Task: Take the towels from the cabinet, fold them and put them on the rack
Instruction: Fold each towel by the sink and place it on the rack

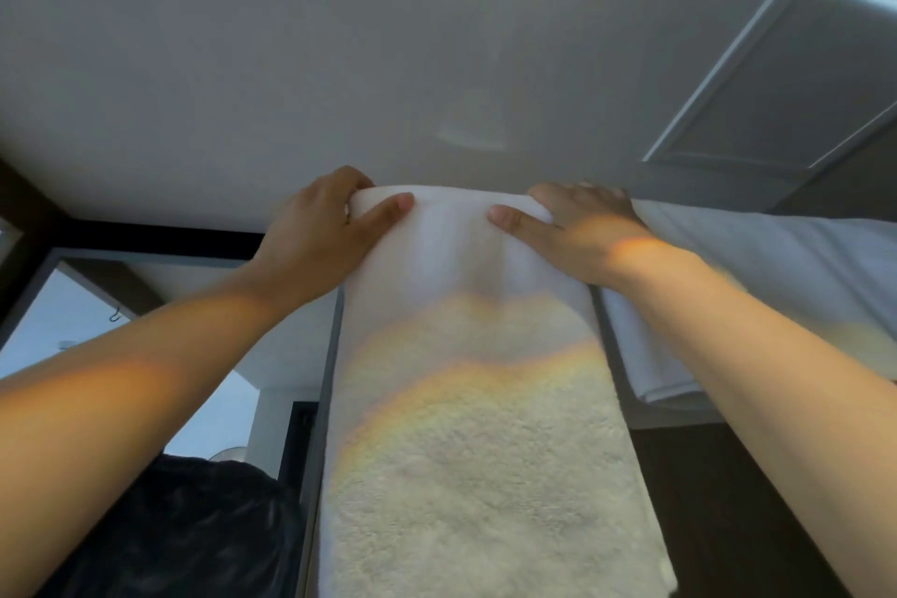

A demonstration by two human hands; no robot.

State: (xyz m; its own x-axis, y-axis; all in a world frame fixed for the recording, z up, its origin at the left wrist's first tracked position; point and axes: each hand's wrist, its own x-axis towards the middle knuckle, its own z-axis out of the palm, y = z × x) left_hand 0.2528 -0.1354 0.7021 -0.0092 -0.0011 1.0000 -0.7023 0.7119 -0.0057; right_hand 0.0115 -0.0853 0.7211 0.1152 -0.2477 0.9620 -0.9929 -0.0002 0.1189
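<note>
Both hands were raised at the top fold of a white towel (475, 427), which hung down long and flat between the forearms, close under the ceiling (340, 39). The left hand (320, 233) kept a closed grip on the fold's left corner, thumb on the front face and fingers curled over the back. The right hand (577, 233) gripped the right corner, thumb pressed on the front and fingers laid over the top edge. A second folded towel (728, 287) lay just beside it on the right. What carried them was hidden.
</note>
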